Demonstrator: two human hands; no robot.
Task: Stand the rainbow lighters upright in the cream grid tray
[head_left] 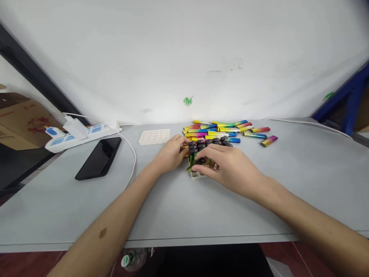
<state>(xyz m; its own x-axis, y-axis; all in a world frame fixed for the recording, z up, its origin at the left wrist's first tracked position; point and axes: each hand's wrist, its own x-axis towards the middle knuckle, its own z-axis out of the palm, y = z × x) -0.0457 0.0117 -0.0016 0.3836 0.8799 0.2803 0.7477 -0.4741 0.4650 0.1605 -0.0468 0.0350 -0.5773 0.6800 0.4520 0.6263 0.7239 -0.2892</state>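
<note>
Just left of the middle of the table, a white holder (197,175) carries several upright lighters (201,143) with black tops and shiny coloured bodies. My right hand (230,167) reaches over its near side, thumb and fingers closed around a black-topped lighter (200,161) that leans with its green end to the left. My left hand (172,153) is at the holder's left side, its fingers bent together by a shiny gold piece; exactly what they grip is hidden. Behind the holder lies a loose pile of metallic rainbow-coloured lighter bodies (219,129).
A white tray with pockets (155,136) lies left of the pile. Further left are a black phone (99,158), a white cable (135,154) and a power strip (77,136) with plugs. The wall stands behind the table. A bottle (135,259) is below the front edge.
</note>
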